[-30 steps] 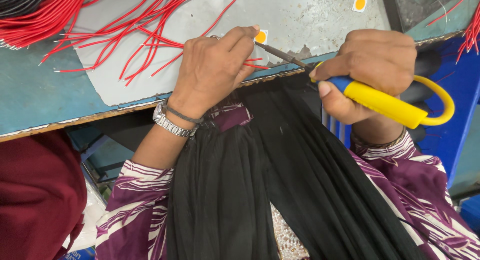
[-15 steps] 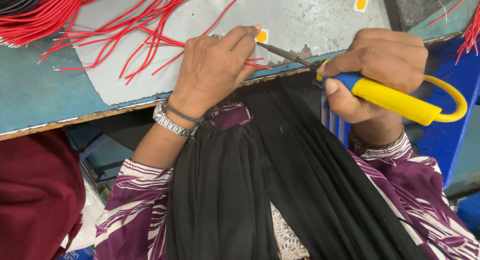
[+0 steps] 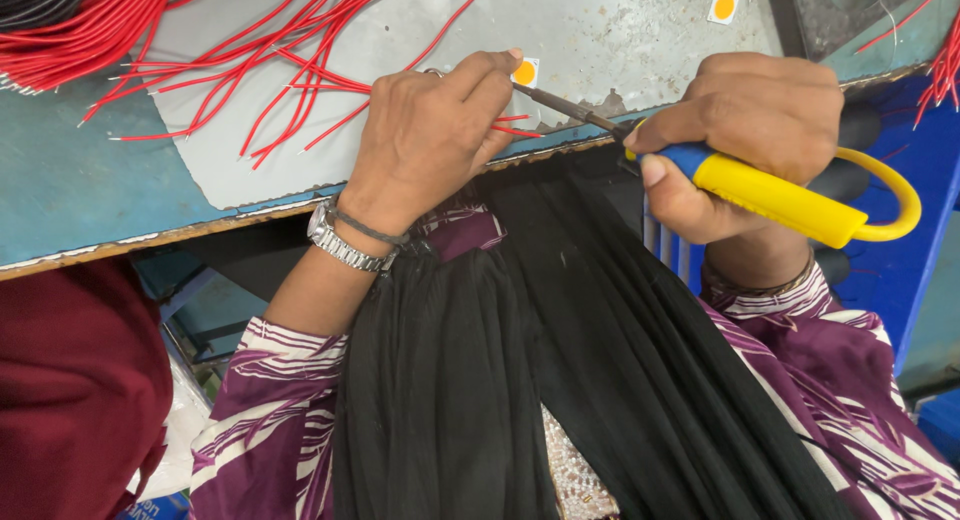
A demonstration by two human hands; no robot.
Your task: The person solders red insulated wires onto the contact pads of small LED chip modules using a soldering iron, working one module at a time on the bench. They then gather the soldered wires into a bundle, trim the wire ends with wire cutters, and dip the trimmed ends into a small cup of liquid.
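My left hand (image 3: pixel 425 140) rests on the grey mat (image 3: pixel 600 40), its fingers pinched around short red wires (image 3: pixel 515 128) beside a small white chip with a yellow centre (image 3: pixel 526 72). My right hand (image 3: pixel 745 140) grips a soldering iron by its yellow and blue handle (image 3: pixel 770 192). The iron's thin metal tip (image 3: pixel 560 105) points left and meets the wire ends right below the chip. A watch and a thin band sit on my left wrist.
Loose red wires (image 3: pixel 270 70) lie spread on the mat, with a thick red bundle (image 3: pixel 70 35) at the far left. Another yellow-centred chip (image 3: pixel 724 6) lies at the back. Black pleated cloth (image 3: pixel 520 380) covers my lap. A dark red garment (image 3: pixel 70 400) is at the left.
My right hand has shifted slightly right and down with the iron. The left hand holds the same place on the wires.
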